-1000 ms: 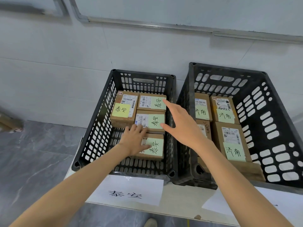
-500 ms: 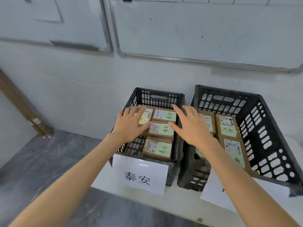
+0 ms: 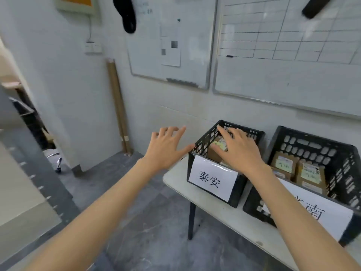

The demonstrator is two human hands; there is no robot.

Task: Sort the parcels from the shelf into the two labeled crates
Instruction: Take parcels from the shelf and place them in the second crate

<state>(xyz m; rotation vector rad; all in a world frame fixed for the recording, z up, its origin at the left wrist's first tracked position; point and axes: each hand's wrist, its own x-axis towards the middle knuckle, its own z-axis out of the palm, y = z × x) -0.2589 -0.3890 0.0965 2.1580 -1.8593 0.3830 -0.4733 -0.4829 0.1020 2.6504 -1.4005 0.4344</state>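
White tiled wall fills the background, with two whiteboards hung side by side on it: a plain one (image 3: 148, 61) with a sheet of paper stuck to it, and a second (image 3: 293, 55) ruled into a grid. A long cardboard tube (image 3: 117, 106) leans upright against the wall above the grey stone floor (image 3: 146, 222).

Against the wall stands the white counter (image 3: 175, 178), and both black crates sit on it. The left crate (image 3: 203, 145) stands at the counter's left end and has a white paper label (image 3: 212, 180) reading 泰安 on its near wall. The right crate (image 3: 312, 141) is just beside it, with a larger label (image 3: 312, 214) partly hidden by the right forearm. Brown parcels with pale green notes (image 3: 310, 173) lie flat in the right crate. More parcels (image 3: 216, 151) show in the left crate, mostly covered by the hand above them.

The left hand (image 3: 166, 149) hovers palm down off the counter's left edge, its fingers (image 3: 178, 133) spread wide and holding nothing. Its thumb tip reaches the near left corner of the left crate; whether it touches the rim cannot be told. The right hand (image 3: 238, 151) is palm down over the left crate, fingers (image 3: 226, 134) spread and gripping nothing. Contact with the parcels beneath cannot be told.
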